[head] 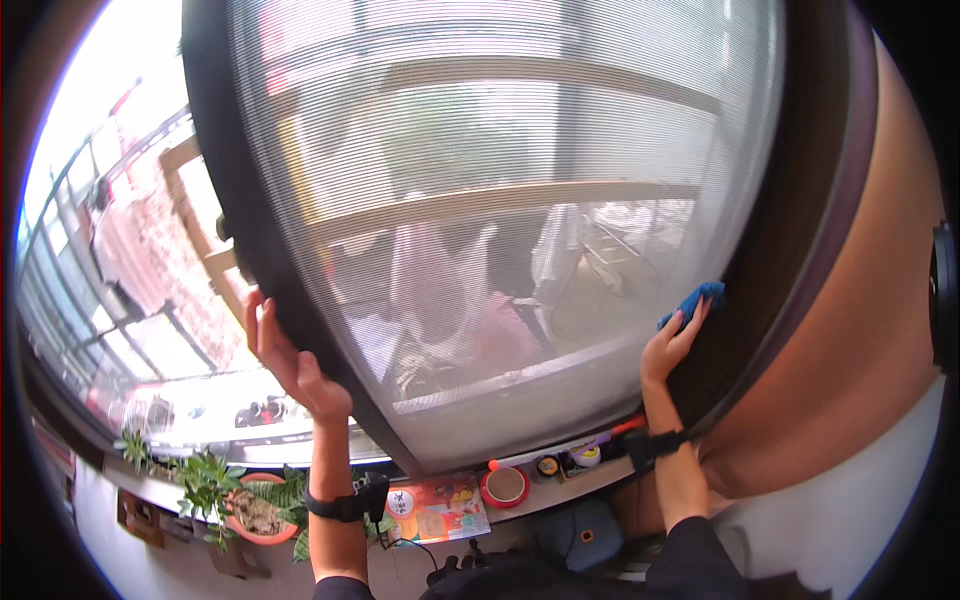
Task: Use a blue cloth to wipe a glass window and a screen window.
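Note:
A large screen panel [495, 225] in a dark frame fills the middle of the head view, with outdoor railings and hanging cloths visible through it. My left hand [296, 367] is raised at the panel's left frame edge, fingers apart, holding nothing; whether it touches the frame I cannot tell. My right hand [675, 341] holds a folded blue cloth [694, 304] at the lower right, where the mesh meets the dark frame. Both wrists wear black straps with small devices.
Along the sill below are a potted plant [259, 517], a colourful printed booklet [442, 510], a red-rimmed cup [504, 486], and a tray [600, 469] with small items. A blue-grey bag [577, 532] is beneath the sill. A brown curved surface [847, 322] stands at right.

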`<state>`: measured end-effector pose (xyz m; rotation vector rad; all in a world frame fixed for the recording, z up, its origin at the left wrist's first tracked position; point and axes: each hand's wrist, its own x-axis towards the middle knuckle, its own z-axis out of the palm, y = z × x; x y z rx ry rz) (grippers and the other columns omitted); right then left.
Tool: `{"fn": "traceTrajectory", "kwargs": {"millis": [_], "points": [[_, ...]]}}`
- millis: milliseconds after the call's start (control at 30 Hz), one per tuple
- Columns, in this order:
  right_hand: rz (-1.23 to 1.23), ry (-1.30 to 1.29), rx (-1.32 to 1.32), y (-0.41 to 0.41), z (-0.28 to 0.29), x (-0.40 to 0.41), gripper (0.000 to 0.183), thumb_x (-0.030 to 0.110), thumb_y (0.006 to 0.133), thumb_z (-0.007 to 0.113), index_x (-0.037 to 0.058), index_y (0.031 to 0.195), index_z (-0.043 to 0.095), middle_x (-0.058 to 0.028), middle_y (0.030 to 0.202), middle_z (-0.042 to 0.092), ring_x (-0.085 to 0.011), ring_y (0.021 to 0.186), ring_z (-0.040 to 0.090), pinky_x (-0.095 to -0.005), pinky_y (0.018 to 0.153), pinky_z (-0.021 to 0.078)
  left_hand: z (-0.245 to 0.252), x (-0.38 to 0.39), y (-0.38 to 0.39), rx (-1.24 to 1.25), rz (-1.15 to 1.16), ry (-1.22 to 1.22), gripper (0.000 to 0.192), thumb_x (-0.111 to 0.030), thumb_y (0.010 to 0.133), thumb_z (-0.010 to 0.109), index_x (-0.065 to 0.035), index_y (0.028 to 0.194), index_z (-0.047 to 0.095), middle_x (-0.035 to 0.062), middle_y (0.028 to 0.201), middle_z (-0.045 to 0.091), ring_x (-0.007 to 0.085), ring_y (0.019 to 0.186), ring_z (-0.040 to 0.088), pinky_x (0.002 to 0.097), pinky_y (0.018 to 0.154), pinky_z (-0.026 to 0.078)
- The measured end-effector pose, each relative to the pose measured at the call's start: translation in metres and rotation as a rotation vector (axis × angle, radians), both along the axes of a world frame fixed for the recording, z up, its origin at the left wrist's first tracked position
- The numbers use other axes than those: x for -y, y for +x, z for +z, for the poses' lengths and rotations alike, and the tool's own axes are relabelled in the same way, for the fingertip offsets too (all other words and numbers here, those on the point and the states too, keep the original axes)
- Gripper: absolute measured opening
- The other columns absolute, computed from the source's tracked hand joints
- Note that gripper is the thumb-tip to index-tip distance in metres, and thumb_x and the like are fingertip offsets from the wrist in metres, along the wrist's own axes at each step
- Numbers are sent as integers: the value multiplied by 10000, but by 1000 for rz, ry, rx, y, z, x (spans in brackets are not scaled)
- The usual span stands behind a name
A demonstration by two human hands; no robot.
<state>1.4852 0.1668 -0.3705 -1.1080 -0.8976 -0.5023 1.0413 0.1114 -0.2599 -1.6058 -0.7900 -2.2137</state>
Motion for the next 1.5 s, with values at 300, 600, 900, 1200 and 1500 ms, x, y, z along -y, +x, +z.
{"fn": "traceTrajectory", "kwargs": {"millis": [300,600,900,1200,1500], "points": [[609,-103,552,-242,7,54,467,2,890,588,18,1355,553,-212,1505,410,-446,1435,285,-527,1167,217,-4,2,-18,184,-486,13,691,-422,932,403,63,1422,363,254,1533,311,358,1461,257,452,1202,183],[742,27,872,-359,-3,66,436,119,859,574,136,1290,642,-40,1387,568,-260,1323,491,-451,1128,345,-15,38,-35,-72,-263,-243,629,5,825,362,91,1449,355,268,1484,397,385,1389,398,461,1165,292],[495,23,1011,-192,-44,34,246,88,859,668,124,1089,747,-51,1234,673,-356,1269,538,-492,1092,396,-49,49,-21,-172,113,-279,507,6,871,463,69,1374,476,251,1412,489,387,1335,463,455,1116,356],[-63,-108,621,39,-30,0,386,-16,914,495,-42,1293,565,-238,1387,522,-481,1327,436,-510,1109,362,-73,40,-1,-134,251,-338,628,59,804,483,71,1428,412,275,1476,410,413,1387,391,455,1128,335],[-40,-170,77,43,-51,14,431,33,976,496,-54,1396,453,-247,1466,443,-396,1379,406,-423,1127,338,-72,40,6,-118,298,-346,672,85,791,462,64,1457,379,282,1509,363,424,1406,357,450,1132,325]]}}
